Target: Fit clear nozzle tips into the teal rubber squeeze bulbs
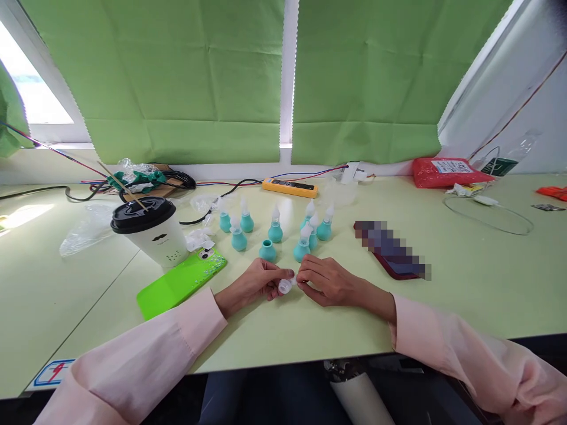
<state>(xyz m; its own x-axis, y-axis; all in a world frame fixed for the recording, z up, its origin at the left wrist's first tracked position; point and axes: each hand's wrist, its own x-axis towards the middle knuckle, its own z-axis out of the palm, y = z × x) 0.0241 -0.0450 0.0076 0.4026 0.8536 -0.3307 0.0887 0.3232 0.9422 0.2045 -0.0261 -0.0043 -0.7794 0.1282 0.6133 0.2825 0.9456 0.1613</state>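
Between the thumb and fingers of my left hand (261,280) is a small clear plastic nozzle (284,286), its round opening turned toward me. My right hand (328,280) is closed in a pinch at the nozzle's other end; what its fingertips hold there is too small to make out. Just beyond my hands stands a teal squeeze bulb (267,251) with an open neck and no nozzle. Around it are several more teal bulbs with clear nozzles on top, such as one bulb (302,252) near my right hand and another bulb (275,232) farther back.
A lidded paper cup (155,236) and a green phone case (177,286) stand left. A dark red phone (390,251) lies right. Behind are a yellow power strip (290,188), cables, plastic bags and a red packet (449,172). The table's front edge (283,361) runs close below my hands.
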